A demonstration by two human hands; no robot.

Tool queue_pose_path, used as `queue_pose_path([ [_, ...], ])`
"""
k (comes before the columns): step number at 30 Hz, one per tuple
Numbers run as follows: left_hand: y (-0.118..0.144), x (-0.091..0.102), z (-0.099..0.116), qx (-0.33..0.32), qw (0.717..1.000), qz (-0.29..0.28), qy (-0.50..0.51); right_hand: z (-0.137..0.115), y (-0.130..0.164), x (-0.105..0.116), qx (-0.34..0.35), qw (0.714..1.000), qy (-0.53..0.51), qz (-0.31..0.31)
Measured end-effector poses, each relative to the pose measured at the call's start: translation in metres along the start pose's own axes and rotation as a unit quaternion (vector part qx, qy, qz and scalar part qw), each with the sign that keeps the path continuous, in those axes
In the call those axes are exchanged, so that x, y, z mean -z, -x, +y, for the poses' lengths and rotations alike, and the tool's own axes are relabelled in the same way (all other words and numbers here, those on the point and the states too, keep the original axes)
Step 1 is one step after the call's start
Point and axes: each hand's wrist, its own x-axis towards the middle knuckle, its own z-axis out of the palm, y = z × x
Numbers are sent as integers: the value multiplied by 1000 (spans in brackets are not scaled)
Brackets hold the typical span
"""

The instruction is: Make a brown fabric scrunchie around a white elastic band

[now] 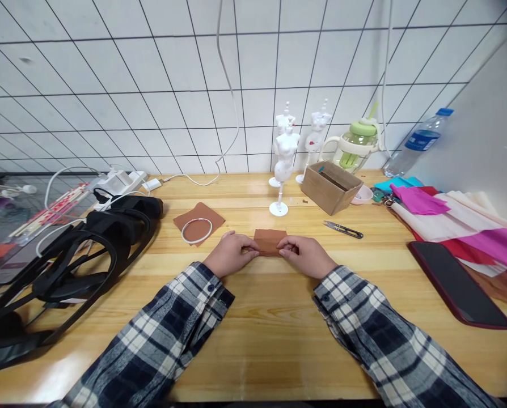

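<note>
Head view: the held cloth [269,241] is brown, rectangular

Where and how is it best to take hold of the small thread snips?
Probably by the black handle at the right end, the right hand coming from the near right side: the snips lie flat with their narrow blades pointing left.

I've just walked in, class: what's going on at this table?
A person's left hand and right hand hold a small brown cloth at its two sides, low over the table. To the left, a white ring lies over a second brown piece. The snips lie off to the right, in neither hand. Farther back stand three white mannequins and a box.
</note>
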Motion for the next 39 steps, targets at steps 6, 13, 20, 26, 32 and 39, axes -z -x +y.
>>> queue_pose_path([
  [6, -1, -2, 1, -8, 1000, 14, -13, -6, 0, 1, -32, 998, 41, 20],
  [13, -3, -3, 6, 32, 998, 48, -27, -15, 0, 3, -40, 991, 123, 20],
  [20, 1, -6, 17, 2, 990, 86, -113, -16, 0, 1, -44, 988, 147, 12],
  [26, 2, -2, 30, -161, 958, 13, -239, -16, 0, -2, -24, 986, 165, 12],
  [32, 1, 7, 29, -169, 961, -1, -219, -16, 4, 3, 64, 977, 193, 63],
  [39, 1, 4, 26, -156, 968, 8, -198, -16, 5, 9, 119, 966, 228, -19],
])
